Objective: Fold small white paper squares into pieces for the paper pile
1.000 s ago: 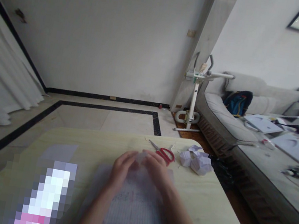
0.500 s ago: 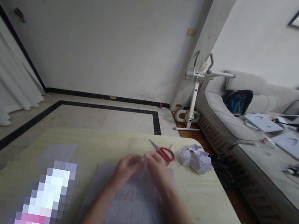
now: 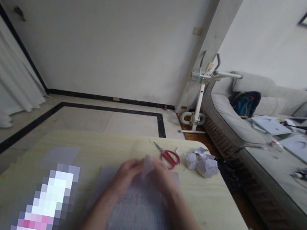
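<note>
A small piece of white paper [image 3: 148, 165] is pinched between my two hands, above the far end of a written-on sheet [image 3: 134, 222]. My left hand [image 3: 129, 172] closes on the paper's left side, fingers bent. On its right side my right hand [image 3: 161, 176] grips it, partly smeared by motion. The paper's exact folds are too blurred to make out. Just beyond my right hand lie red-handled scissors [image 3: 170, 158], blades pointing to the far left. Several crumpled or folded white paper pieces [image 3: 206, 166] rest to the right of the scissors.
The pale wooden table [image 3: 212, 220] has rounded corners. At its left lie a flat white paper [image 3: 62, 153] and a pixelated bright object [image 3: 48, 199]. A grey sofa [image 3: 264, 162] stands right, bearing a backpack [image 3: 246, 103]; exercise equipment [image 3: 199, 99] stands behind.
Both hands stay over the sheet while turning the small paper. More of it now stands up between the fingers than half a second ago. The scissors and crumpled pieces have not moved.
</note>
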Demonstrator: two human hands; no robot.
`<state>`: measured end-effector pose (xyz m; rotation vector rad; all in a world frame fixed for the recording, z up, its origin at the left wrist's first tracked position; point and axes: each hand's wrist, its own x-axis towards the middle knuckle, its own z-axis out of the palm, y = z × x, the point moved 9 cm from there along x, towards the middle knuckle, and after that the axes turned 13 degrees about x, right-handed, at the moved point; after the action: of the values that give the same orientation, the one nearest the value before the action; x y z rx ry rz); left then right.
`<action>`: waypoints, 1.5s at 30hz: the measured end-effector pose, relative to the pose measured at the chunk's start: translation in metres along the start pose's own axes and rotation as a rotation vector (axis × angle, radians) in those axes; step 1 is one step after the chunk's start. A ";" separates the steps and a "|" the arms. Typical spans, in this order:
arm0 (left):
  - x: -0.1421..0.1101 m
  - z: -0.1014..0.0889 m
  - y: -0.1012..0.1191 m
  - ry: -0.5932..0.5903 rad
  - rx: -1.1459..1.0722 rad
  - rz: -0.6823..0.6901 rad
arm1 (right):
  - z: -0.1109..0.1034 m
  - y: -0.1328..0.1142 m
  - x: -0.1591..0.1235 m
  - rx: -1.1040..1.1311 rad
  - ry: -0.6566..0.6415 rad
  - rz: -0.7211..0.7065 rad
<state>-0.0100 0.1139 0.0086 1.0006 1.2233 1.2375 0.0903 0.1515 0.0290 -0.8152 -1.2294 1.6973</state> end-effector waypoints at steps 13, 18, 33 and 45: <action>-0.005 0.001 0.014 0.020 0.103 0.020 | 0.004 0.029 0.001 0.368 -0.048 0.204; -0.008 0.002 0.019 0.041 0.115 -0.004 | -0.014 0.034 0.007 0.293 0.118 0.154; -0.001 0.002 0.007 -0.004 0.043 0.061 | -0.012 0.009 0.010 -0.025 0.049 -0.024; 0.001 -0.005 0.006 0.033 0.122 0.067 | -0.010 -0.002 0.009 -0.163 0.012 -0.139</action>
<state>-0.0159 0.1148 0.0141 1.1218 1.3127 1.2471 0.0958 0.1633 0.0277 -0.8151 -1.3972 1.4933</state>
